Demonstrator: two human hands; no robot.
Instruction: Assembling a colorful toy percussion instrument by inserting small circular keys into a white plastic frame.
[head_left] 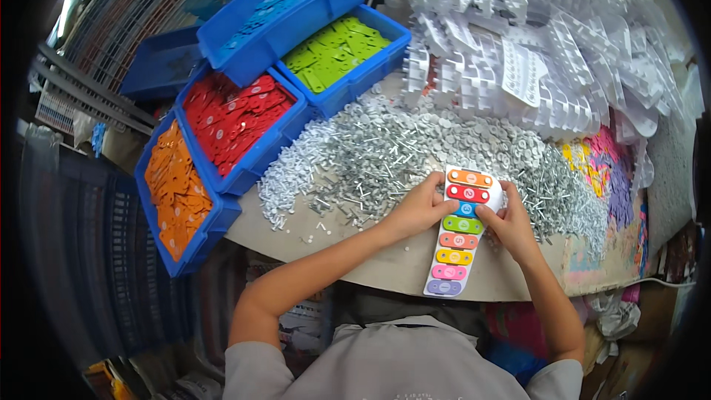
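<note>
A toy xylophone with a white base and a row of coloured bars lies slanted at the table's near edge, its lower end pointing at me. My left hand grips its left side, the thumb at the left end of the blue bar. On the other side my right hand is closed on the base's edge, with its thumb at the blue bar's right end. The orange and red bars at the far end carry white round caps. The fingers beneath the base are partly hidden.
Loose silvery pins, white pins and grey round caps cover the table's middle. Blue bins hold orange bars, red bars, green bars and blue bars. White plastic bases are heaped behind. Purple bars lie right.
</note>
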